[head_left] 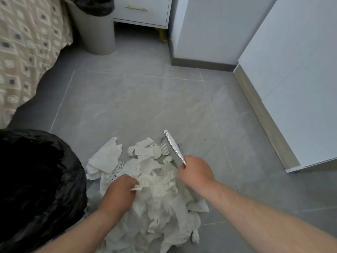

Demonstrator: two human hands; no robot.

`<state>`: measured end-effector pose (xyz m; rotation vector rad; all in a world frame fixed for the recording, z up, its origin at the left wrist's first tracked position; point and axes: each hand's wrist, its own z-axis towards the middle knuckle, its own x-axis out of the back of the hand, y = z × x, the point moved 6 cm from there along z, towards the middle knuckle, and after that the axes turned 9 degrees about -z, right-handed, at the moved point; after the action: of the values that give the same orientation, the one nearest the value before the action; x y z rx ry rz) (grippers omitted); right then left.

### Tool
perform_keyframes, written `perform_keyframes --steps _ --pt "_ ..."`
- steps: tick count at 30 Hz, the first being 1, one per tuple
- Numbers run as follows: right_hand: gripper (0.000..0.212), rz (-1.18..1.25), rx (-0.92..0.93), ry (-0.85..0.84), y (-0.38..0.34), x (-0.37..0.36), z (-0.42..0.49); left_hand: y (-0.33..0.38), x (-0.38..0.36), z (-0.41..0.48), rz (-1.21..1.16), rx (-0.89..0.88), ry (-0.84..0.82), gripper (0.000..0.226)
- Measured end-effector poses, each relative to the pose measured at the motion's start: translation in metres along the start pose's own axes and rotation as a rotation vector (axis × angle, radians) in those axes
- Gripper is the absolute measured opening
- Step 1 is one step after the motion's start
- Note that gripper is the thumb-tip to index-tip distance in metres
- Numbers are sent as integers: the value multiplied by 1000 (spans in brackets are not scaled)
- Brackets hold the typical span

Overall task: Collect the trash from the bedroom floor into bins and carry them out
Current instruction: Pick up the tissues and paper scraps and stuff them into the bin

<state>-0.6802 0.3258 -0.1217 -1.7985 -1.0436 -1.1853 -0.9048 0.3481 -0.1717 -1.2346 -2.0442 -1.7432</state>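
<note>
Two bins are in my view of this bedroom, and the grey tiled floor fills most of the picture. On the right a tall white wardrobe runs from near to far. At the far left a bed cover with a beige diamond pattern hangs down to the floor.

The near bin, lined with a black bag, sits at the near left edge, just beside the trash. That trash is a pile of crumpled white tissues, spread over the floor in the near centre, between my two forearms and reaching a little beyond them. The far bin, grey with a black liner, stands well apart from the pile, between the bed cover and a white nightstand with a gold drawer handle.

My left grip is down on the left side of the pile, knuckles up, fingers curled into the paper and pinching a scrap of tissue. My right grip is at the pile's right edge, fingers curled, pinching the near end of a silver foil wrapper. The wrapper slants away to the far left from that hand, its far end pointing toward the nightstand.

Just left of the wrapper, at the far edge of the pile, lie a small grey disc and a few scraps printed with a brick-like pattern. I cannot tell what they are.
</note>
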Motion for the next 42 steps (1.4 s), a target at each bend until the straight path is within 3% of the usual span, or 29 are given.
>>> perform_keyframes --steps 5,11,15,17,20,23,31,35,38,40,42 --pt "26 4 33 91 5 54 -7 33 36 -1 -94 -45 98 14" --pt "24 193 55 194 -18 126 -32 73 112 -5 -343 111 218 34" --pt "30 263 99 307 -38 175 -60 110 160 -26 -547 145 219 8" --pt "32 332 118 351 -48 194 -78 120 187 -43 -613 121 209 9" --pt "34 418 106 376 -53 203 -90 116 213 -58 -748 114 215 12" --pt "31 436 72 377 -49 199 -92 102 229 -65 -931 142 324 13" --pt "36 394 165 369 -99 191 -84 1 292 -79 -1236 153 480 34" --pt "35 382 178 355 -116 187 -78 -50 311 -100 -1196 179 623 33" --pt "36 380 196 347 -126 187 -79 -76 301 -116 -1046 319 751 19" --pt "37 387 205 337 -133 188 -81 -81 286 -120 -867 385 744 8" --pt "38 385 212 336 -138 189 -83 -91 270 -116 -781 384 726 14"
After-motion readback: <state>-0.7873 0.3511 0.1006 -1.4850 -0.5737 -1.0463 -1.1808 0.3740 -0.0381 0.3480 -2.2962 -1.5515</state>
